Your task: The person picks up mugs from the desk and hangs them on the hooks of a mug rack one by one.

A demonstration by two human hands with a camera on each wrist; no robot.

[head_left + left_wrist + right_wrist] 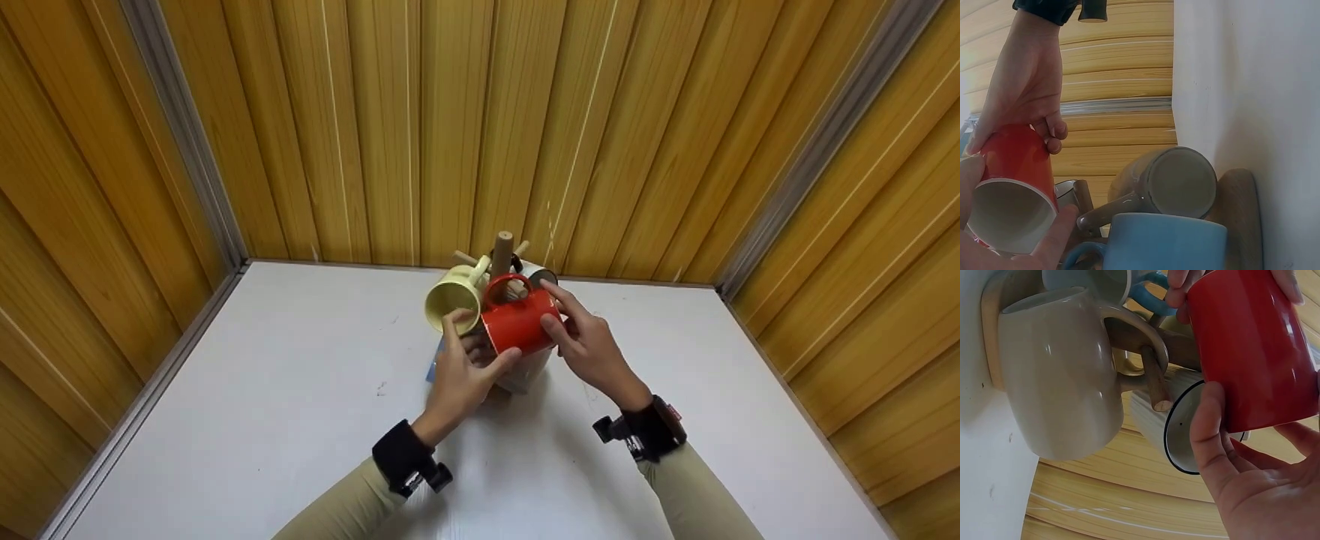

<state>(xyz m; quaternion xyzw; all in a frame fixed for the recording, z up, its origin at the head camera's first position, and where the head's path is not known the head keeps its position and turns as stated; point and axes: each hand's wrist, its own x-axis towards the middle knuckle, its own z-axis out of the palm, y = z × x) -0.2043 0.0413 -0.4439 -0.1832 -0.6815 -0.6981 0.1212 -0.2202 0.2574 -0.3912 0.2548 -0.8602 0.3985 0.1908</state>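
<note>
A red mug [525,322] with a white inside lies sideways at the wooden mug tree's post [503,255], its handle [507,289] toward the post and overlapping a peg. My right hand [596,349] grips the mug near its base, thumb on one side and fingers on the other. At the rim end my left hand [461,382] holds it between thumb and fingers; the left wrist view shows the mug's open mouth [1013,216] between them. A pale yellow mug [454,296] hangs just beside the left fingers. Behind the right fingertips is a white mug with a dark rim [1151,416].
Lower on the tree hang a blue mug [1165,242] and a glossy beige mug [1061,377], whose handle loops over a peg [1157,385]. The tree's wooden base [1238,219] stands on the white table [315,390]. Wood-patterned walls [450,135] enclose the back and sides.
</note>
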